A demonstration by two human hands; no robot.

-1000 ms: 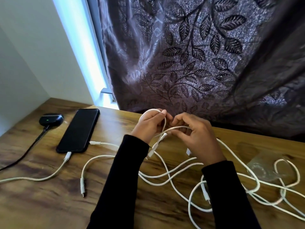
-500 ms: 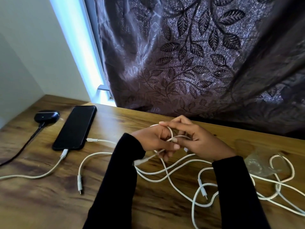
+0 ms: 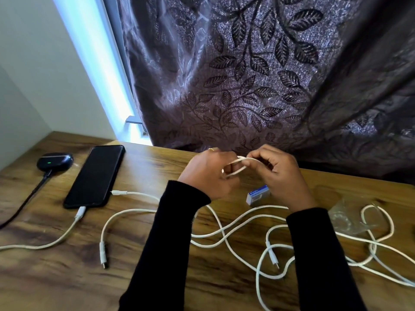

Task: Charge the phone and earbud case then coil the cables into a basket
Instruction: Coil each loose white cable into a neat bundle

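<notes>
Coiling a loose cable, centre frame.
Both hands, left [image 3: 207, 173] and right [image 3: 279, 173], pinch a cable [image 3: 238, 163] loop to size the coil; phone [image 3: 95, 176] and case [image 3: 55, 160] sit plugged, left tabletop [image 3: 157, 167] (basket unseen).

Both forearms, in long black sleeves, rise from the six o'clock edge and converge toward twelve o'clock, wrists bare. The left hand [image 3: 207, 173] sits at about eleven o'clock of the right hand [image 3: 278, 176], back of the hand up, fingers curled inward; a thin gold ring [image 3: 211, 149] shows on one finger. The right hand mirrors it, knuckles up, fingers bent, thumb and forefinger pinching a thin white cable loop [image 3: 238, 166] that the left hand's fingers also grip.
</notes>
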